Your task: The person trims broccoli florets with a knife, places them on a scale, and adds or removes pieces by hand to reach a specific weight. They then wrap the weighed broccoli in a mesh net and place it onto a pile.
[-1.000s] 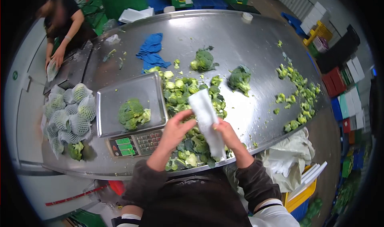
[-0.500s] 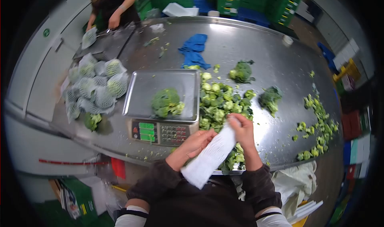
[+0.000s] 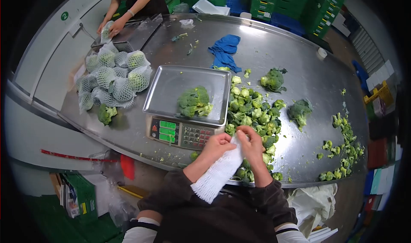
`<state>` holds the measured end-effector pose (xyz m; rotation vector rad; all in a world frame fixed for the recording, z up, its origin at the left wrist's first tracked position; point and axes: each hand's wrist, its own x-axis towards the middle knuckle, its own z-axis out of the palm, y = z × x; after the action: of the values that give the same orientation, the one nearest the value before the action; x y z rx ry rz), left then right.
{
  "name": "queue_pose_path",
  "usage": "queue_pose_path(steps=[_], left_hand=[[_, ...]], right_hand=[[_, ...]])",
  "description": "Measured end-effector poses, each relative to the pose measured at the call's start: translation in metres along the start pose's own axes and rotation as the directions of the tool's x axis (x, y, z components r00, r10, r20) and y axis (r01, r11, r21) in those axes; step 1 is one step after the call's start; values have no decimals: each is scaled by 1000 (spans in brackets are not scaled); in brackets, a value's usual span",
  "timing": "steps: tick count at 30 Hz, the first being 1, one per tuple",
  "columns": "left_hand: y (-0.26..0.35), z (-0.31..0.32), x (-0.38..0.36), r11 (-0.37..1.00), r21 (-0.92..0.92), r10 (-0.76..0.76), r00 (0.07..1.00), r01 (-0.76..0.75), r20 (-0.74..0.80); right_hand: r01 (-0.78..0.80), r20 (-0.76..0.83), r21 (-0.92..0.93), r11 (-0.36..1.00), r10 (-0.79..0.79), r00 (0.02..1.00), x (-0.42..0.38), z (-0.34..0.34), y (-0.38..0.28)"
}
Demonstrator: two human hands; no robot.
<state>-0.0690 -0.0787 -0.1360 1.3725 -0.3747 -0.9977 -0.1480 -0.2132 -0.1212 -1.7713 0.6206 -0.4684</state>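
Slanting downward, a white foam net sleeve (image 3: 219, 171) is pinched at its upper end by the left hand (image 3: 215, 149) and right hand (image 3: 252, 145), near the digital scale (image 3: 165, 93) bearing broccoli (image 3: 193, 101).

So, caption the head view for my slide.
Left hand and right hand hold a mesh sleeve near a scale bearing broccoli.

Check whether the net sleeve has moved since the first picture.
Yes: against the scale, the net sleeve has moved left and nearer, its lower end past the near edge of the table.
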Motion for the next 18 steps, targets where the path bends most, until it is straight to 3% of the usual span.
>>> queue_pose_path(steps=[1, 2, 3, 4, 5, 6, 7, 8, 9, 10, 11, 12, 13, 14, 15, 17, 18], left_hand=[[1, -3, 1, 993, -116, 18, 999, -22, -36], [3, -4, 3, 993, -116, 20, 1000, -23, -23], [5, -4, 4, 972, -235, 0, 998, -13, -57], [6, -5, 3, 936, -351, -27, 996, -6, -89], [6, -7, 1, 804, -577, -132, 990, 142, 59], [10, -3, -1, 805, -576, -132, 989, 143, 61], [14, 3, -5, 943, -331, 1, 999, -14, -37], [15, 7, -8, 986, -50, 156, 983, -161, -96], [-38, -6, 15, 935, -337, 86, 993, -111, -86], [-30, 8, 10, 937, -333, 66, 990, -103, -121], [-23, 18, 3, 937, -314, 122, 985, -155, -122], [-15, 27, -3, 934, -293, 177, 977, -206, -122], [-7, 33, -8, 916, -325, 181, 966, -235, -186], [-9, 32, -9, 916, -327, 177, 965, -233, -193], [-11, 31, -11, 919, -313, 185, 962, -241, -200], [-11, 28, -16, 906, -284, 243, 935, -313, -257], [-10, 23, -19, 907, -283, 239, 935, -311, -263]], right_hand=[[-2, 58, 31, 1000, 0, 998, -1, 2, 1], [-5, 116, 64, 998, -3, 993, -2, 5, 2], [174, 80, 23, 984, -175, 981, -1, 7, 3], [172, 73, 18, 985, -173, 982, -2, 8, 3], [19, 65, 199, 980, -33, 997, -2, 9, 3], [-129, 85, 375, 918, 105, 991, -2, 9, 2], [-246, 132, 549, 798, 209, 969, 1, 8, -1], [-246, 132, 551, 798, 208, 969, 0, 8, -3], [-381, 222, 604, 700, 310, 924, 0, 9, -6], [-505, 320, 636, 583, 396, 861, 0, 10, -8], [-443, 244, 495, 748, 370, 897, -3, 18, 1], [-121, 178, 438, 891, 46, 983, -10, 19, 2], [12, 81, 291, 957, -38, 996, -12, 21, 3], [135, 0, 124, 983, -136, 991, -14, 22, 3], [132, 5, 125, 983, -134, 991, -12, 20, -1], [361, -65, -156, 919, -374, 925, -5, 14, -4], [359, -60, -151, 921, -371, 927, -4, 11, -1]])
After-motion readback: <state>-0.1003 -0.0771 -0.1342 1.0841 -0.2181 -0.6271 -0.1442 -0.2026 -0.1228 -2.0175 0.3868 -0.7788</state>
